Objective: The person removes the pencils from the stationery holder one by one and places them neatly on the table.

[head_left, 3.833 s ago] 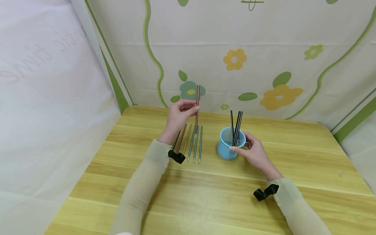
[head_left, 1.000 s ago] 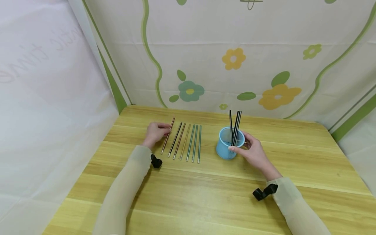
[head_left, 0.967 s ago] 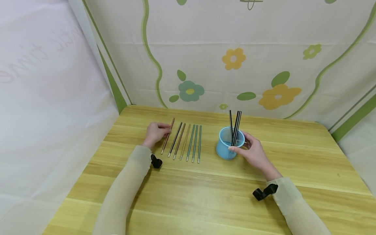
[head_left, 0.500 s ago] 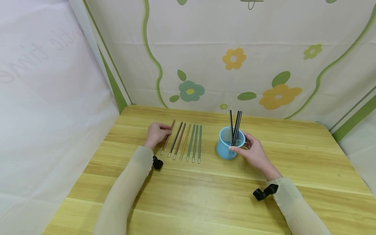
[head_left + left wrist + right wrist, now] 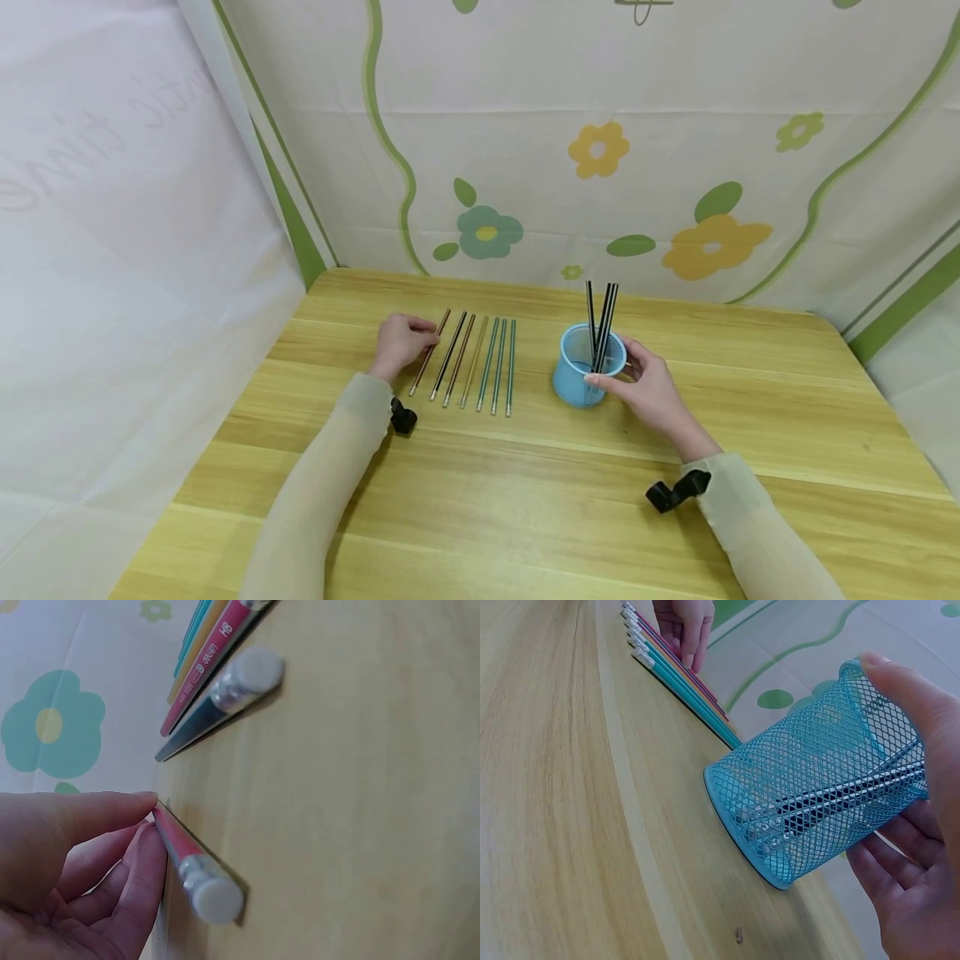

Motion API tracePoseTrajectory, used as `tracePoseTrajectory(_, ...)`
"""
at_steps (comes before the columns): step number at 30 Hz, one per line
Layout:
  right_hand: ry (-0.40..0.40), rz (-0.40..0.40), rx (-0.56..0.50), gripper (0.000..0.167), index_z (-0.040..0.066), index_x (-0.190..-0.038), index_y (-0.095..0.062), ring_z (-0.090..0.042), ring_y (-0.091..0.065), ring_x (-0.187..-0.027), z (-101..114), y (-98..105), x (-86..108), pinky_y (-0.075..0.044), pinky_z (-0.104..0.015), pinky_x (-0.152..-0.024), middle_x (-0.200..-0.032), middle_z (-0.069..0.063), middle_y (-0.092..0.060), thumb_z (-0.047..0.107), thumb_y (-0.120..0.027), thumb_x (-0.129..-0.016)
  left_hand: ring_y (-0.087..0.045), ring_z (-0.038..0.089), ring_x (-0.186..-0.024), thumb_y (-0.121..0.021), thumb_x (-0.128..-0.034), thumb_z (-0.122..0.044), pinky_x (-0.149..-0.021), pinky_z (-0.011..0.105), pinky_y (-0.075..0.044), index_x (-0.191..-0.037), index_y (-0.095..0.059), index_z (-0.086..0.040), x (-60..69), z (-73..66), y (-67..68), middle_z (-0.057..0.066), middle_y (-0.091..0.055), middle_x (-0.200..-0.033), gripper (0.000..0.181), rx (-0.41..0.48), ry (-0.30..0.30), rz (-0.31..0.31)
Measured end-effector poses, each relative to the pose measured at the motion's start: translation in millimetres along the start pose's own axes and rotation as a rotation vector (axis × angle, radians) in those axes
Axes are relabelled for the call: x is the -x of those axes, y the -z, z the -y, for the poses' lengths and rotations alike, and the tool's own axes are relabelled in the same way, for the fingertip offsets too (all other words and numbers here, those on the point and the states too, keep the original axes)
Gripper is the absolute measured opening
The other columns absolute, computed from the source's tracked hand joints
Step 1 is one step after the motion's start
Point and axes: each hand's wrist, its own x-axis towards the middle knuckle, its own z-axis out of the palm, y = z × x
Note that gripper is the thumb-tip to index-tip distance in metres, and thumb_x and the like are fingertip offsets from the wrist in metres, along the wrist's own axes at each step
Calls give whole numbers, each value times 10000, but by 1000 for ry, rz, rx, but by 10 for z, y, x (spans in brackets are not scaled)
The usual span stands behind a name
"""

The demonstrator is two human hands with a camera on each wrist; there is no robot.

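Note:
My left hand (image 5: 401, 340) pinches a red pencil (image 5: 420, 378) near its far end. That pencil lies on the table at the left end of a row, its white eraser (image 5: 217, 900) toward the near side. Beside it lie a black pencil (image 5: 447, 357), a second red pencil (image 5: 459, 362), a yellow pencil (image 5: 474, 363) and three teal pencils (image 5: 498, 368), all side by side. My right hand (image 5: 656, 393) grips the blue mesh pencil cup (image 5: 572, 387) by its right side. Several black pencils (image 5: 605, 321) lean inside the cup, eraser ends down in the right wrist view.
The wooden table (image 5: 480, 517) extends in front of both hands. A flower-printed curtain (image 5: 540, 192) hangs along its back edge, and a white cloth (image 5: 135, 292) hangs on the left.
My left hand has brought the red pencil from upright above the row down to the table at the left end, then shifted it slightly. My right hand stays on the cup.

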Motion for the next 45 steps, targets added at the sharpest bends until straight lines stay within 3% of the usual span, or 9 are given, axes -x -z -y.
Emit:
tracePoseTrajectory(10,4,1,-8,801,30,-1545,-395,-315,-532,-1278,12,0,8,-466,-209,-1001,-1433,-181,-528,175,-830,-889,-710,233,-911,-788,-912,-141,-844,390,-572,-1135,-765,-42,-12,15,-9,110,-741,-1084,245,14,3,-6)
tracePoseTrajectory(18,3,3,-11,803,31,-1547,-392,-318,-529,-1283,19,-2,12,-461,-197,-999,-1437,-184,-525,173,-830,-889,-677,269,-992,-789,-911,-156,-880,411,-551,-1199,-729,-29,31,-44,18,119,-717,-1116,321,76,-6,-14)
tracePoseTrajectory(25,-2,-4,-23,796,49,-1539,-414,-295,-537,-1274,5,-15,0,-463,-202,-1001,-1426,-161,-537,192,-839,-882,-668,244,-930,-791,-914,-179,-793,387,-544,-1192,-739,-49,70,-215,37,76,-713,-1032,311,106,-74,-43)
tracePoseTrajectory(31,7,-2,-18,800,38,-1543,-404,-305,-533,-1278,-2,-10,0,-464,-203,-1000,-1431,-172,-530,179,-835,-884,-667,215,-986,-792,-917,-219,-822,366,-562,-1199,-747,-85,127,-399,-4,57,-718,-1078,316,120,-127,-29)
tracePoseTrajectory(45,13,-7,-28,783,45,-1533,-424,-290,-541,-1265,-15,-18,-7,-465,-190,-990,-1418,-155,-544,188,-837,-883,-671,197,-970,-776,-934,-186,-835,367,-563,-1162,-753,-74,265,-799,-263,32,-735,-1049,255,163,-264,44)
